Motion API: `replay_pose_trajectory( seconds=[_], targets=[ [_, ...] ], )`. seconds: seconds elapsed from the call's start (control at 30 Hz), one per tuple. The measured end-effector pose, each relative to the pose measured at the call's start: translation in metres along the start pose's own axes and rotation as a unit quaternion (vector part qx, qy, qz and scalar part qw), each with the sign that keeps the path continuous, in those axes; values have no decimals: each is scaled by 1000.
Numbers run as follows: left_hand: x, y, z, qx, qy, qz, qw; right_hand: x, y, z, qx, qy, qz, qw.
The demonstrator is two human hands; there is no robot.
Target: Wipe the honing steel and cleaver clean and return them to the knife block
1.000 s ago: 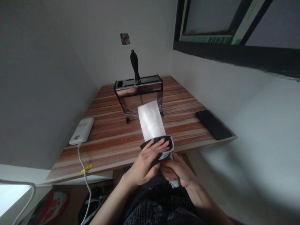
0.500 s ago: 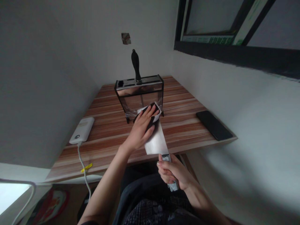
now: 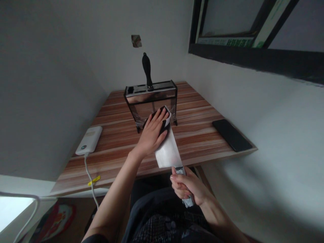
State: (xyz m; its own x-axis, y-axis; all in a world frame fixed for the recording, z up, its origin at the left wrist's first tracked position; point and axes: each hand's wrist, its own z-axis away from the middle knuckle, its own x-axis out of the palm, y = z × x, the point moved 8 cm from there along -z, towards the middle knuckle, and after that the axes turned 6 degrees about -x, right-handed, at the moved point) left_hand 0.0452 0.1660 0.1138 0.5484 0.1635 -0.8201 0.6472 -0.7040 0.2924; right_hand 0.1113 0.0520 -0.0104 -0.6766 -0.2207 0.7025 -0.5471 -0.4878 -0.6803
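Observation:
A cleaver with a broad, shiny blade points away from me over the table's front edge. My right hand is wrapped round its handle, which looks covered in silvery wrapping. My left hand keeps a black cloth with a white edge pressed to the far part of the blade, fingers stretched over it and thumb along its near side. The hand and cloth hide the blade's far end. Just behind them stands a clear-sided box with a black frame and an upright black handle.
On the wood-grain table, a white power bank with a plugged-in cable lies to the left. A yellow strip is near the front edge. To the right lies a black phone, close to the wall.
My left hand and the cloth have slid slightly farther up and left along the blade, away from me. My right hand has stayed almost still on the handle.

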Motion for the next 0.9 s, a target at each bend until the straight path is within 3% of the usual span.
replay_pose_trajectory(
  seconds=[0.53,0.77,0.9],
  targets=[
    [18,36,36,19,-74,-6,997,-4,-5,-2,-5,-3,-24,1000],
    [34,76,71,88,-168,74,979,-24,-9,-8,-31,57,56,996],
    [37,77,75,86,-163,86,979,-25,-10,-8,-44,53,85,994]
  ],
)
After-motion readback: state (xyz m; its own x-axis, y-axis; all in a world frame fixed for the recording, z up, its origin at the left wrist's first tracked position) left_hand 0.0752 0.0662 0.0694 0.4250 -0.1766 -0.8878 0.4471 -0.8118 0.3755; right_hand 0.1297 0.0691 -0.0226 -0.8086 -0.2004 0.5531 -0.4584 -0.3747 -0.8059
